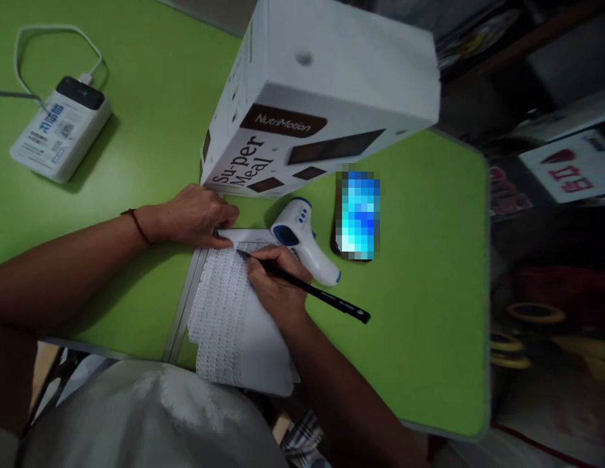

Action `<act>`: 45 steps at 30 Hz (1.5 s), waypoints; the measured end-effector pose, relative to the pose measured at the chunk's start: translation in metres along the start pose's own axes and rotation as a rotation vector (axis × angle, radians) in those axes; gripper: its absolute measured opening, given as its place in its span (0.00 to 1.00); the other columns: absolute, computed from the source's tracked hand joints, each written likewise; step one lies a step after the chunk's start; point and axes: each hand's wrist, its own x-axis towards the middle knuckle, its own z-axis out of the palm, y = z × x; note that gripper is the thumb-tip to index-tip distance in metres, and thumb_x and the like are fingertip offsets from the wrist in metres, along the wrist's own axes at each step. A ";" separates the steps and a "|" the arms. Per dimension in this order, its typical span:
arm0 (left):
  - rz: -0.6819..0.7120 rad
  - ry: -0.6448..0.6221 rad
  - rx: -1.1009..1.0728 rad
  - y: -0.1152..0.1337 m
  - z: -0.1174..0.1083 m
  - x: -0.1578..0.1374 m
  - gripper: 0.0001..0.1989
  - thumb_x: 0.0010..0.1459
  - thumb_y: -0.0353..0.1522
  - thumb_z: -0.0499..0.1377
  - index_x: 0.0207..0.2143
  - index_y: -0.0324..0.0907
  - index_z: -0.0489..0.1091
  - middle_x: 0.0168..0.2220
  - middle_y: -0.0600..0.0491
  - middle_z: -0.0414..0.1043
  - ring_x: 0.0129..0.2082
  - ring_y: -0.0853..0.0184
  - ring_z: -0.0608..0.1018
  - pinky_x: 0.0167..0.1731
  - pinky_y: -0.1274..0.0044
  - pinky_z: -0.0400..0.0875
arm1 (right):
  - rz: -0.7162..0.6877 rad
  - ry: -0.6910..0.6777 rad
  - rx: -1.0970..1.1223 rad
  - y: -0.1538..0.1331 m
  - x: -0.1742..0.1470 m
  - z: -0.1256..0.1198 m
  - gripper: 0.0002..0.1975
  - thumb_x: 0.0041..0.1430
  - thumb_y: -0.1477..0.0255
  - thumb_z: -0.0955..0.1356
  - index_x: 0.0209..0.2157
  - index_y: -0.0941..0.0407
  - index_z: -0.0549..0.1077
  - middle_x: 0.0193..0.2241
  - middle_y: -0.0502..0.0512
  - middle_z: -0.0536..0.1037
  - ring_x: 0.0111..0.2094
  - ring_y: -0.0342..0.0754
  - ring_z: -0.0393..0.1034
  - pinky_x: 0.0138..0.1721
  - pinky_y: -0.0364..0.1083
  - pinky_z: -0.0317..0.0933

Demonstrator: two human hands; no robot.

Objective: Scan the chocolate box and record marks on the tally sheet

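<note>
My right hand (280, 279) is closed around a long black pen (326, 296). The pen's tip rests near the top of a notebook page (224, 305) covered in dense handwriting, with its left edges uneven. At the notebook's top left corner, my left hand (198, 211) has its fingers curled and its thumb down on the paper. Just beyond my right hand lies a white and blue infrared thermometer (305, 244), partly overlapping the notebook's top edge. A phone (358, 218) with a lit, blurred-out screen lies to the right of it.
A large white box (351, 97) marked NutriMotion stands behind my hands. A white power bank (63, 133) with a plugged-in cable (58, 27) sits at the far left. The green table (429, 292) has a metal seam (183, 312); its right edge borders dim clutter.
</note>
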 end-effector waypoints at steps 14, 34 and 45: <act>-0.005 0.000 -0.005 0.000 0.001 0.001 0.13 0.54 0.42 0.66 0.32 0.41 0.76 0.24 0.55 0.75 0.21 0.70 0.70 0.23 0.78 0.51 | -0.010 0.007 0.000 0.001 0.000 0.000 0.05 0.50 0.76 0.68 0.25 0.51 0.72 0.19 0.42 0.73 0.21 0.42 0.66 0.25 0.44 0.63; -0.005 -0.007 -0.025 0.000 -0.001 0.000 0.12 0.54 0.41 0.65 0.33 0.41 0.75 0.24 0.54 0.75 0.22 0.70 0.70 0.24 0.77 0.52 | 0.018 0.004 -0.002 -0.001 0.001 -0.001 0.04 0.48 0.74 0.67 0.23 0.51 0.70 0.19 0.43 0.72 0.21 0.42 0.66 0.24 0.44 0.63; -0.009 -0.013 -0.035 0.000 -0.001 0.000 0.12 0.54 0.41 0.65 0.32 0.41 0.75 0.25 0.54 0.76 0.23 0.69 0.71 0.24 0.77 0.51 | 0.034 0.064 -0.006 0.000 0.001 0.001 0.03 0.49 0.73 0.67 0.24 0.51 0.71 0.20 0.44 0.73 0.22 0.43 0.67 0.25 0.45 0.65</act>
